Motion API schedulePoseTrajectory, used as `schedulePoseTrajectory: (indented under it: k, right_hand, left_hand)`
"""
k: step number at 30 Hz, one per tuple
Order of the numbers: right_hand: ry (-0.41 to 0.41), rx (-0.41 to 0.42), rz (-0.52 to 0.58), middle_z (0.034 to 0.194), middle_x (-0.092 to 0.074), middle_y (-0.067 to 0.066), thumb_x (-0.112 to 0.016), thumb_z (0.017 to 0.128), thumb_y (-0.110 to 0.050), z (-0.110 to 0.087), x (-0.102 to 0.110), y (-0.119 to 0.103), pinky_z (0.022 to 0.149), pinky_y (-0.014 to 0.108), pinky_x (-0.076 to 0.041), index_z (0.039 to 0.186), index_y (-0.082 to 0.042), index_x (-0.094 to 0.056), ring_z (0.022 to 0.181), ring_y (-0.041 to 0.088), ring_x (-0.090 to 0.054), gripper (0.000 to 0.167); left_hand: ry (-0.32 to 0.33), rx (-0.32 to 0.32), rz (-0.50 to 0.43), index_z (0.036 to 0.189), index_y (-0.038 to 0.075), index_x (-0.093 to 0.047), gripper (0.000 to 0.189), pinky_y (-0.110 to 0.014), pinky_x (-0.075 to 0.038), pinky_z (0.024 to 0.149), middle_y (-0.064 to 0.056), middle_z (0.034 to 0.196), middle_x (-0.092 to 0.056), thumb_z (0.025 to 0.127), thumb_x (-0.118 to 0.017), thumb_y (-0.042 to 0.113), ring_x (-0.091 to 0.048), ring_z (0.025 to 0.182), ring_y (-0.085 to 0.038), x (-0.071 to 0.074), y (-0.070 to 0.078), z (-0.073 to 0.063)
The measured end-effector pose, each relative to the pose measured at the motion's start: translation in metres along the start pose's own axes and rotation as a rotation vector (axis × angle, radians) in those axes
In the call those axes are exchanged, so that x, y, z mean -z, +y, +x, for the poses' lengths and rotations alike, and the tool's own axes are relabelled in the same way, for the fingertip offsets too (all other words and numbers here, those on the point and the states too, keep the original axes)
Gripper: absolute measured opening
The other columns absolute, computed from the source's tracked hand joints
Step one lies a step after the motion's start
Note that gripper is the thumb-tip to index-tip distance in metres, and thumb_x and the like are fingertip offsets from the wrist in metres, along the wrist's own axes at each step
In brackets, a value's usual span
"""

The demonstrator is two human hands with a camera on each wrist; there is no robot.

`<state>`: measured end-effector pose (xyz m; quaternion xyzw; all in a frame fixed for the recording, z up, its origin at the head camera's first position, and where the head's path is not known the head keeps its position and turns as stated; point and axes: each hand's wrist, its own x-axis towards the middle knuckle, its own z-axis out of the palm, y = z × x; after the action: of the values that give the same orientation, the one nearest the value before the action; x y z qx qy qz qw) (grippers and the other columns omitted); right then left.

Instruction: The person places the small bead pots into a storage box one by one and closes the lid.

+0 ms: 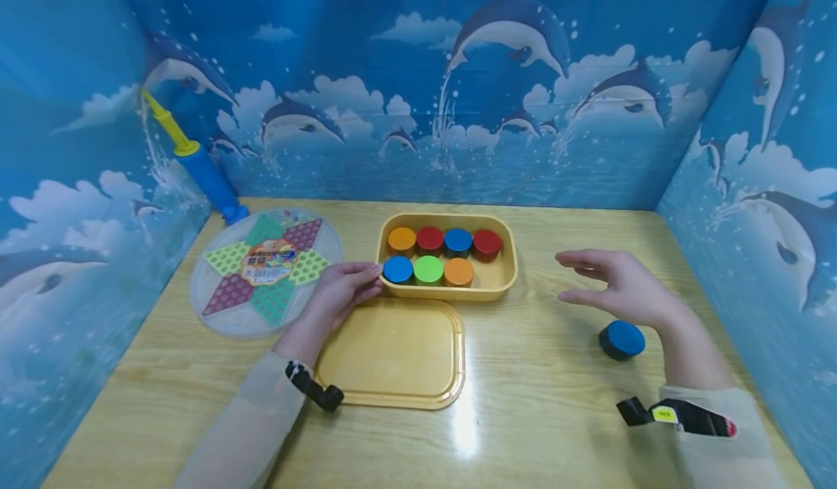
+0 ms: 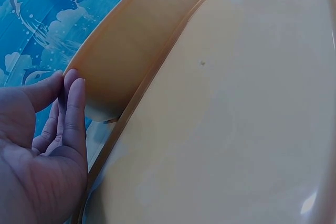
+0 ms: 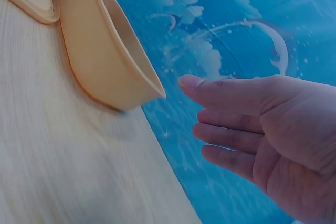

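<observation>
A yellow plastic box (image 1: 492,294) stands open-topped near the back of the table, holding several round blocks in two rows: orange, red, blue and green. My left hand (image 1: 346,285) pinches the rim at the box's left end; in the left wrist view, thumb and fingertips meet at that edge. To the right of the box, my right hand (image 1: 617,282) hovers with fingers extended and apart from the thumb, holding nothing. Below it on the table lies a blue round block (image 1: 623,340) with dark sides. A flat yellow lid (image 1: 395,354) lies in front of the box.
At the left lies a round, clear-rimmed Chinese checkers board (image 1: 271,271) with a coloured star. Behind it, a blue and yellow pump-like toy (image 1: 203,173) leans against the dolphin-printed backdrop (image 1: 418,75). Backdrop walls enclose the table (image 1: 536,416) at the back and sides.
</observation>
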<state>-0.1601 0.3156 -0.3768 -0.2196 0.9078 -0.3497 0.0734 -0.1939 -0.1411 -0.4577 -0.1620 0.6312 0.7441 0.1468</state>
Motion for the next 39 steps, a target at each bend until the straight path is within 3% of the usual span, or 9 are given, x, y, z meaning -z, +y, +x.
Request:
schedulePoseTrajectory:
  k: [3, 5, 18, 27, 29, 35, 39]
  right_hand:
    - [0.007, -0.019, 0.003, 0.144, -0.062, 0.021, -0.082, 0.096, -0.024, -0.010, 0.001, 0.007, 0.102, 0.004, -0.042, 0.145, 0.000, -0.060, 0.132, 0.043, -0.059, 0.059]
    - [0.008, -0.033, 0.001, 0.144, -0.062, 0.022, -0.082, 0.097, -0.023, -0.017, 0.001, 0.011, 0.100, 0.002, -0.040, 0.145, 0.001, -0.060, 0.132, 0.044, -0.059, 0.059]
    - [-0.028, -0.099, 0.003, 0.144, -0.059, 0.028, -0.086, 0.093, -0.021, -0.051, 0.004, 0.039, 0.098, 0.004, -0.044, 0.147, 0.005, -0.057, 0.131, 0.051, -0.056, 0.067]
    - [-0.122, -0.142, -0.008, 0.145, -0.059, 0.029, -0.091, 0.087, -0.030, -0.067, 0.004, 0.054, 0.099, 0.017, -0.054, 0.148, 0.004, -0.056, 0.132, 0.050, -0.056, 0.079]
    - [-0.125, -0.164, -0.020, 0.144, -0.061, 0.025, -0.091, 0.085, -0.034, -0.069, 0.002, 0.057, 0.098, 0.017, -0.054, 0.147, 0.003, -0.058, 0.132, 0.043, -0.058, 0.080]
    - [-0.117, -0.144, -0.014, 0.137, -0.068, 0.017, -0.094, 0.081, -0.037, -0.077, 0.000, 0.069, 0.095, 0.014, -0.054, 0.143, 0.001, -0.063, 0.122, -0.001, -0.058, 0.079]
    - [-0.118, -0.119, 0.020, 0.135, -0.068, 0.018, -0.095, 0.081, -0.031, -0.079, -0.002, 0.073, 0.092, 0.013, -0.054, 0.141, 0.003, -0.064, 0.118, -0.004, -0.058, 0.076]
  left_hand:
    - [0.004, -0.001, 0.002, 0.134, -0.008, -0.066, 0.036, -0.029, -0.065, 0.086, -0.013, 0.103, -0.076, 0.102, -0.073, 0.009, -0.075, 0.087, -0.015, 0.000, 0.000, 0.000]
    - [0.004, -0.001, -0.001, 0.134, -0.008, -0.066, 0.036, -0.029, -0.065, 0.086, -0.013, 0.104, -0.076, 0.102, -0.073, 0.009, -0.075, 0.087, -0.015, 0.000, 0.000, 0.000]
    - [-0.005, -0.010, -0.002, 0.132, -0.008, -0.066, 0.036, -0.028, -0.065, 0.085, -0.013, 0.103, -0.076, 0.102, -0.074, 0.010, -0.075, 0.086, -0.015, 0.000, -0.001, -0.001]
    - [0.007, 0.003, 0.000, 0.133, -0.007, -0.067, 0.038, -0.029, -0.065, 0.086, -0.014, 0.105, -0.076, 0.101, -0.076, 0.012, -0.075, 0.088, -0.016, 0.000, -0.001, 0.000]
    - [0.005, 0.002, -0.004, 0.133, -0.007, -0.067, 0.037, -0.029, -0.065, 0.085, -0.014, 0.104, -0.076, 0.101, -0.075, 0.011, -0.075, 0.088, -0.016, 0.000, -0.001, 0.000]
    - [-0.001, -0.005, -0.010, 0.133, -0.008, -0.066, 0.037, -0.028, -0.065, 0.084, -0.012, 0.101, -0.077, 0.102, -0.074, 0.010, -0.075, 0.086, -0.015, 0.000, -0.002, 0.002]
    - [-0.001, -0.009, -0.014, 0.133, -0.009, -0.066, 0.036, -0.028, -0.065, 0.083, -0.012, 0.099, -0.077, 0.102, -0.073, 0.009, -0.075, 0.085, -0.014, 0.000, -0.003, 0.002]
